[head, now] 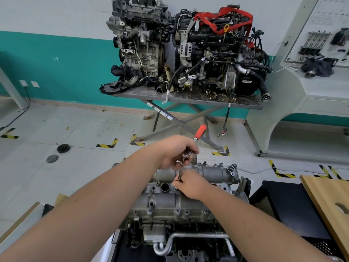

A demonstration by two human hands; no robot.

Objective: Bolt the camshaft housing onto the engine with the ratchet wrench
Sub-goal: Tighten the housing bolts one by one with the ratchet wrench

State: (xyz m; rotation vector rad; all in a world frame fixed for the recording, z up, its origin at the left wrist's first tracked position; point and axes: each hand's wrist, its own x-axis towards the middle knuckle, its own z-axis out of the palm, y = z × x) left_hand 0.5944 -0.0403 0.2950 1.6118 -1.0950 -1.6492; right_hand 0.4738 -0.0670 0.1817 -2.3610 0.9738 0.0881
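Note:
The grey camshaft housing [213,173] lies on top of the engine [170,208] in front of me. Several bolts stand along its near and far edges. My left hand [174,150] grips the head of the ratchet wrench [200,131], whose red handle points up and to the right. A thin extension bar [180,173] runs down from the wrench head toward the housing. My right hand [190,184] pinches the lower end of that bar just above the housing. The bolt under the bar is hidden by my fingers.
Two other engines [179,46] stand on a grey folding table [185,100] against the teal wall. A wooden board [328,201] lies at the right over a black bench. A white training cabinet [306,87] stands at the far right. Two round parts [63,148] lie on the floor at the left.

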